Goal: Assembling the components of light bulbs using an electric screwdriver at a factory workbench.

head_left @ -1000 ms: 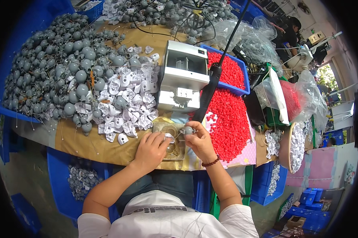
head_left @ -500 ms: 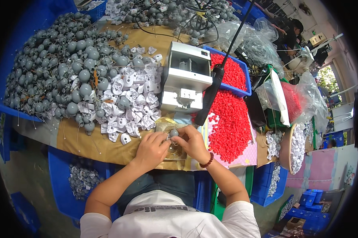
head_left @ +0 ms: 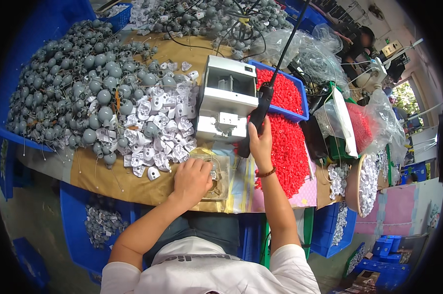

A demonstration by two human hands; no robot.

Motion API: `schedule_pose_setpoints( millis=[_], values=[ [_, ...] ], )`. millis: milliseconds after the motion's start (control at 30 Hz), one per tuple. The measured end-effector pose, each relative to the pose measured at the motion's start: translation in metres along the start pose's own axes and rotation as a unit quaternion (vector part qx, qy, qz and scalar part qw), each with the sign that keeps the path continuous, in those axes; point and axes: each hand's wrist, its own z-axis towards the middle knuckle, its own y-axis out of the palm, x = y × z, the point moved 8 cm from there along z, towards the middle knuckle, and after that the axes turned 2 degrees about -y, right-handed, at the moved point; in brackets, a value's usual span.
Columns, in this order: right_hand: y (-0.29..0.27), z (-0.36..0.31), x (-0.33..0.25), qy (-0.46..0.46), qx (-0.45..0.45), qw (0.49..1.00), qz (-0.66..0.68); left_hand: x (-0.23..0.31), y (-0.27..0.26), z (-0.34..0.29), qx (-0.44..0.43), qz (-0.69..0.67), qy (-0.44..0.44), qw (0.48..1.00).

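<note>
The right hand (head_left: pixel 260 142) grips the hanging black electric screwdriver (head_left: pixel 258 110) beside the red plastic caps (head_left: pixel 287 152); the left hand (head_left: pixel 192 180) presses, fingers curled, on a clear fixture (head_left: pixel 220 183) on the tabletop (head_left: pixel 113 181).

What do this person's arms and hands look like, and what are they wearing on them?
Both forearms are bare, with no gloves on the left hand or the right hand. Short white sleeves of a white T-shirt end above the elbows. A thin reddish-brown beaded bracelet circles the right wrist. No watch or rings are discernible at this size.
</note>
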Motion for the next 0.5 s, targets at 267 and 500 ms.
schedule_pose_setpoints(
  millis=[267, 500],
  values=[
    [-0.006, -0.007, -0.142, -0.233, 0.061, 0.946, 0.219, -0.007, -0.003, -0.005, 0.017, -0.037, -0.008, 0.999],
    [0.044, 0.032, -0.164, -0.166, -0.024, 0.952, 0.255, -0.007, -0.003, -0.003, 0.007, -0.057, -0.033, 0.998]
  ],
)
